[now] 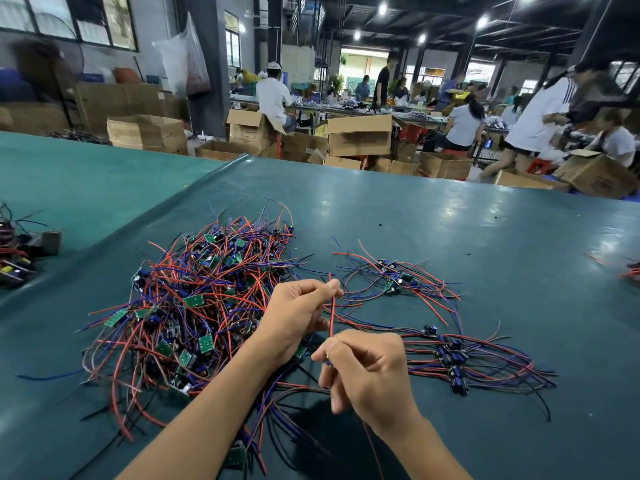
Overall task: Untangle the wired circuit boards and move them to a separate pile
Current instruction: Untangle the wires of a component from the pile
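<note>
- While our left hand (298, 317) pinches the upper end of a red wire (331, 315), our right hand (367, 372) pinches its lower end just beneath.
- We see the tangled heap (194, 299) of wired circuit boards just left of both hands.
- A smaller pile (450, 362) lies right of our right hand on the worktop (450, 220).

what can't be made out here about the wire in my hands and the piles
Head view:
1. Lower end of the red wire pinched by the left hand and right hand: hidden inside the right hand.
2. Board count in the tangled pile: buried under wires.
3. The parts at the left edge: cut off, blurred.
4. Print on the cardboard box: too small.
</note>
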Demonstrator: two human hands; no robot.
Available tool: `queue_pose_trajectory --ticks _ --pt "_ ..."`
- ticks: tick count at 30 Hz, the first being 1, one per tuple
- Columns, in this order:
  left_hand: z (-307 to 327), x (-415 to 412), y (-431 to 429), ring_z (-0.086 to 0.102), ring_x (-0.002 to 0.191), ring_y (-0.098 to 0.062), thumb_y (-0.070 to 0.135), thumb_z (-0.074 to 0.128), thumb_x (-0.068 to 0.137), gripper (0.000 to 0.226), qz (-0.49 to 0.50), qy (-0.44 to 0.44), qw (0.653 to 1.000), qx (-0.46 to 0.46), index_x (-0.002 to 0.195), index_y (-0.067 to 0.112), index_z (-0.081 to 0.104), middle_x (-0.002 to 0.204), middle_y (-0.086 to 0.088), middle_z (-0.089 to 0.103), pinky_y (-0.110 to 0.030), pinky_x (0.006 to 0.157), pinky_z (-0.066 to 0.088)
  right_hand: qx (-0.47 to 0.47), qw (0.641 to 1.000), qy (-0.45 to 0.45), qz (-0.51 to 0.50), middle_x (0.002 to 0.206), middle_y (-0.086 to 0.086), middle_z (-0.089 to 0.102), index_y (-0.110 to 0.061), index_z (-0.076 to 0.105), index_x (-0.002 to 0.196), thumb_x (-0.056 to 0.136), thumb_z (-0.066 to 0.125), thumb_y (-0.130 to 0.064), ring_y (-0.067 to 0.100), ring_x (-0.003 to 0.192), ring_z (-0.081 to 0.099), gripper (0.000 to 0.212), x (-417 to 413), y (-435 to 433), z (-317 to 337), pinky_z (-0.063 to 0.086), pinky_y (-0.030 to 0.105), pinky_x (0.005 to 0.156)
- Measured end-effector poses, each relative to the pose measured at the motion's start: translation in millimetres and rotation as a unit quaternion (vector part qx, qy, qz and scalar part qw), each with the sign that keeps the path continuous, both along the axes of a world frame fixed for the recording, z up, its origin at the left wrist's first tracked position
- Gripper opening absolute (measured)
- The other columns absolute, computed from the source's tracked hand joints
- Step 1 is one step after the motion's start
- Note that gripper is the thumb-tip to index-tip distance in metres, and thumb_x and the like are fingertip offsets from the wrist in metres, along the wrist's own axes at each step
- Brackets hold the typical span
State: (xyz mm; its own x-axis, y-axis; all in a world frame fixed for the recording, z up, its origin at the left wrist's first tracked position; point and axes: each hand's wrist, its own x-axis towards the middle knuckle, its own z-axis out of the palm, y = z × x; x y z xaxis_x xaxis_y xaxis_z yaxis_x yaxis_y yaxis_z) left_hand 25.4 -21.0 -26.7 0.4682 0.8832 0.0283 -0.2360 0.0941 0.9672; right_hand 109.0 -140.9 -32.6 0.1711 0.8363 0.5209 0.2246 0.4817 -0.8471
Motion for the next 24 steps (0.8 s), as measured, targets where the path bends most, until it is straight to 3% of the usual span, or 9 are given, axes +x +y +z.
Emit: queue_pose_trajectory --ticks 4,7,11,15,19,24 --pt "0 2 2 0.025 0.04 -0.01 0.023 0.064 0.098 0.025 -0.016 -0.007 1.0 -0.021 0.087 0.001 0.069 0.049 0.001 0.028 -0.022 0.043 0.039 0.021 1.0 -0.013 -0.014 0.051 0.004 0.063 -0.005 0.069 0.063 0.088 0.056 -0.017 0.017 0.029 0.052 0.031 1 2 1 0.034 0.017 0.038" --pt "1 3 6 0.032 0.036 -0.004 0.018 0.058 0.102 0.024 0.012 -0.025 0.998 -0.057 0.084 0.003 0.061 0.052 0.003 0.041 -0.018 0.037 0.035 0.053 0.996 -0.071 -0.016 0.053 -0.001 0.063 -0.005 0.07 0.063 0.087 0.057 -0.012 0.014 0.034 0.053 0.028 -3 -2 3 0.034 0.018 0.039" --pt "4 2 12 0.034 0.037 -0.003 0.023 0.054 0.104 0.024 0.012 -0.082 0.991 -0.105 0.088 0.005 0.057 0.058 0.002 0.048 -0.016 0.035 0.031 0.11 0.987 -0.117 -0.002 0.059 -0.005 0.063 -0.012 0.071 0.071 0.092 0.06 -0.012 0.011 0.043 0.057 0.023 -32 -4 -1 0.042 0.028 0.041" --pt "6 3 17 0.032 0.033 -0.005 0.041 0.04 0.107 0.042 0.006 -0.121 0.975 -0.187 0.093 0.007 0.06 0.051 0.0 0.048 -0.014 0.033 0.028 0.094 0.993 -0.053 -0.036 0.057 0.0 0.062 -0.01 0.069 0.072 0.094 0.055 -0.015 0.017 0.039 0.057 0.026 -31 1 -4 0.042 0.035 0.039" --pt "4 3 17 0.032 0.04 -0.008 0.046 0.038 0.106 0.048 0.014 -0.119 0.975 -0.186 0.103 0.006 0.064 0.058 -0.002 0.046 -0.019 0.036 0.03 0.072 0.996 0.015 -0.041 0.054 0.003 0.062 -0.007 0.069 0.07 0.091 0.053 -0.014 0.016 0.035 0.056 0.027 -14 -2 -3 0.04 0.025 0.037" --pt "5 5 14 0.033 0.037 -0.007 0.041 0.036 0.108 0.047 0.024 -0.116 0.977 -0.178 0.101 0.003 0.065 0.054 -0.001 0.049 -0.019 0.035 0.032 0.04 0.986 0.163 -0.02 0.053 0.013 0.059 0.0 0.07 0.072 0.086 0.054 -0.022 0.027 0.034 0.051 0.03 -10 4 6 0.038 0.04 0.031"
